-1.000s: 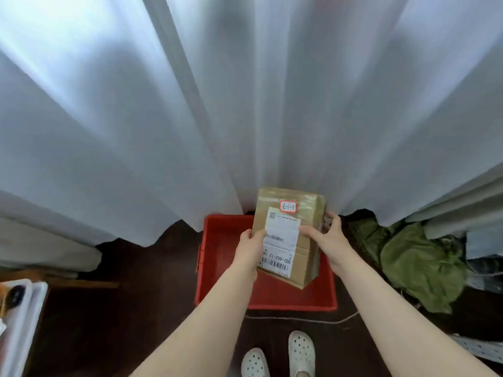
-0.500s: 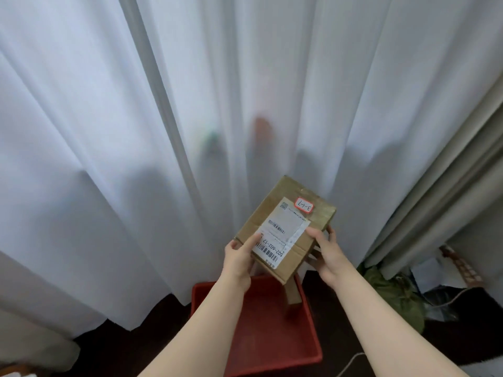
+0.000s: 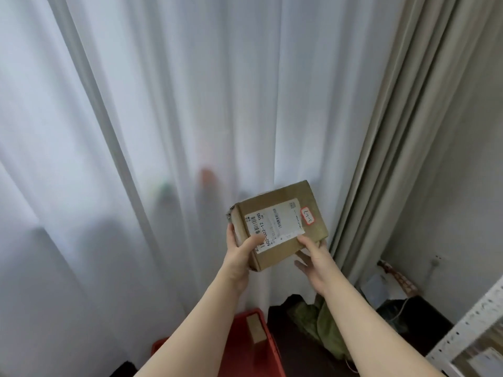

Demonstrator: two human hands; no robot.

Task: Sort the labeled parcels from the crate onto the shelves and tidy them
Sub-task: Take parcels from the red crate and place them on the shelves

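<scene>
Fingers: left thumb (image 3: 251,242) lies across the shipping label (image 3: 272,225) with the other fingers wrapped behind the box's left end. The right thumb presses the top face at the near right corner, and the right fingers (image 3: 300,265) are spread beneath.
Left hand (image 3: 239,258): grips the parcel (image 3: 283,248) at its left end.
Right hand (image 3: 318,263): pinches the parcel between thumb and underside fingers.
Parcel: held in the air at arm's length before the sheer white curtain (image 3: 163,131), just left of the beige drape (image 3: 394,131), well above the red crate (image 3: 239,349).
Change: half a second ago the box sat corner-up, its red-edged sticker (image 3: 307,216) at the top. It is now turned, so the label runs sideways with the sticker at the right end. A second ago it was just over the crate.
View: has swung up and to the right, so the crate now sits at the bottom edge with one small box (image 3: 254,327) inside. A white shelf upright (image 3: 468,330) has entered at lower right.
Floor: green cloth (image 3: 324,319) is heaped right of the crate.
</scene>
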